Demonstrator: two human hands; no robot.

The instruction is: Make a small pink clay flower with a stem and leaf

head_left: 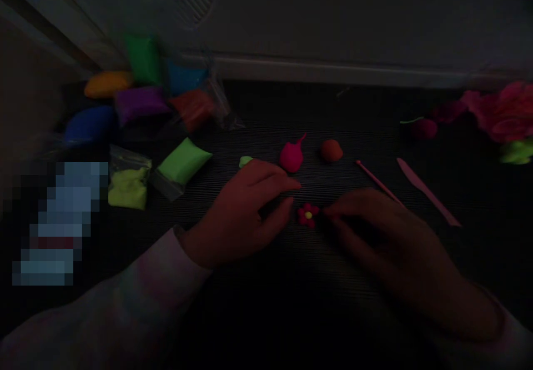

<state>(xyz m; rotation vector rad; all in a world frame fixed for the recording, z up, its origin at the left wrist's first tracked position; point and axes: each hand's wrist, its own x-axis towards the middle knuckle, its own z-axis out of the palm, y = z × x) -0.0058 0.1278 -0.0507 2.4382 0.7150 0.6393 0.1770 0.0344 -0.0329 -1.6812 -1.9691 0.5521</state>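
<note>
A small clay flower (308, 215) with dark pink petals and a yellow centre lies on the dark ribbed tabletop between my hands. My left hand (245, 214) rests just left of it, thumb and forefinger apart with nothing between them. On the right, my right hand (391, 242) has its thumb and forefinger tips drawn together close beside the petals; the dim light hides what they hold, if anything. Beyond the flower sit a pink clay lump (291, 157) with a thin drawn-out tail and an orange clay ball (331, 151). A light green clay bit (245, 161) shows behind my left hand.
A thin pink tool (377, 180) and a pink plastic knife (427, 191) lie at right. Pink flowers (506, 111) stand at the far right. Several clay packets, including a green one (185, 161) and a yellow-green bag (129, 186), lie left. A wall (333, 20) rises behind.
</note>
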